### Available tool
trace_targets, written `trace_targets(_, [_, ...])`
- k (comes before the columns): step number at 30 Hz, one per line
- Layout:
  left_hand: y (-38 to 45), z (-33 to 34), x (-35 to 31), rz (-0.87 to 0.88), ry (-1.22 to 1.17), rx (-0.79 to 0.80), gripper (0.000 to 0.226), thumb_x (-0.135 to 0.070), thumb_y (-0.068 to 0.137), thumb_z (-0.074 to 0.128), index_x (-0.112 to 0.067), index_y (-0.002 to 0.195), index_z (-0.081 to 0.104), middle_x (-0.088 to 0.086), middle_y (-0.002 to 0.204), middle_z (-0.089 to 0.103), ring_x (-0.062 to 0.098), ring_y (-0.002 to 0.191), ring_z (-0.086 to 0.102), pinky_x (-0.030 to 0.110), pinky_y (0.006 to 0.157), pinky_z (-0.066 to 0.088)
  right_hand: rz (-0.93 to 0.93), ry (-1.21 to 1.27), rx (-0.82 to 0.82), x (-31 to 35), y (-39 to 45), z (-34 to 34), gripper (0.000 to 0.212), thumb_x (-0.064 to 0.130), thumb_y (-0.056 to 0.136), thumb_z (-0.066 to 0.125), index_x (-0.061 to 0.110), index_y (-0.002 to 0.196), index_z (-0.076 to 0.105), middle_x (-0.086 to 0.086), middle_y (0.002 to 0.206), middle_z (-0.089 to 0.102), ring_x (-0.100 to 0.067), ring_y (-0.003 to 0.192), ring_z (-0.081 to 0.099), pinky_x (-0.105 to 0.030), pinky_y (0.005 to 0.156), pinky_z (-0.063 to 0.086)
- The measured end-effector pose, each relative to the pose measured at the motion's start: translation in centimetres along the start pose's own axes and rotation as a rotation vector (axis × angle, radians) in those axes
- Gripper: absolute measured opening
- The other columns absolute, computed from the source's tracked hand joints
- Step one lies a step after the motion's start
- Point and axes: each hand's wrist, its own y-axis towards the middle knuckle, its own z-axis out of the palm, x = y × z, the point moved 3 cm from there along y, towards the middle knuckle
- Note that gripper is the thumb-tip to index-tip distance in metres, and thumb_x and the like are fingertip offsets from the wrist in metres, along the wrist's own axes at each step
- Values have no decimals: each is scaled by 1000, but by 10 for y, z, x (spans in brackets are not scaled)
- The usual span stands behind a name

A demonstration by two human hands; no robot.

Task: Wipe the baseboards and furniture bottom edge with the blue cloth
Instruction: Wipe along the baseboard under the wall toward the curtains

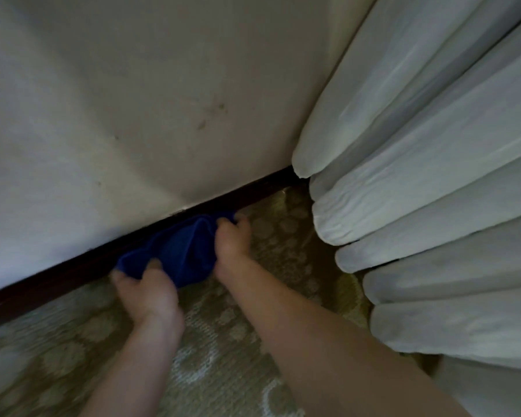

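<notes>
A lived-in room of a home: a scuffed off-white painted wall [133,100] meets a dark brown wooden baseboard [57,278], with beige patterned woven carpet [73,341] below and pale pleated fabric curtains [433,176] reaching the floor

A dim, scuffed pale wall [133,100] meets patterned green carpet [57,356], with pleated white curtains [433,176] hanging at right.

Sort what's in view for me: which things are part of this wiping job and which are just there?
Job: blue cloth, dark baseboard, left hand, right hand, both gripping the cloth.
Just there: curtain, patterned carpet, wall.
</notes>
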Motion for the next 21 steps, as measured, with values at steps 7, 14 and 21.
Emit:
trace_targets(7, [-1, 38, 11, -158, -3, 168, 56, 2, 94, 39, -19, 146, 36, 3, 131, 52, 22, 112, 56, 44, 106, 44, -58, 140, -67, 14, 20, -6, 54, 22, 95, 48, 33, 145, 30, -6, 139, 47, -31, 118, 52, -48, 104, 44])
trace_targets(14, [-16, -16, -11, 50, -16, 8, 24, -9, 95, 47, -31, 99, 53, -7, 96, 62, 10, 80, 62, 27, 69, 50, 147, 79, 335, -32, -23, -1, 48, 19, 92, 53, 22, 138, 40, -14, 128, 58, -23, 94, 61, -27, 69, 50])
trace_targets(21, [-92, 4, 12, -45, 240, 496, 30, -13, 100, 45, -25, 124, 58, 4, 105, 67, 25, 87, 67, 35, 64, 52, 124, 284, 336, -12, -57, -129, 35, 27, 98, 50, 20, 132, 52, -10, 121, 67, -27, 105, 66, -34, 75, 55])
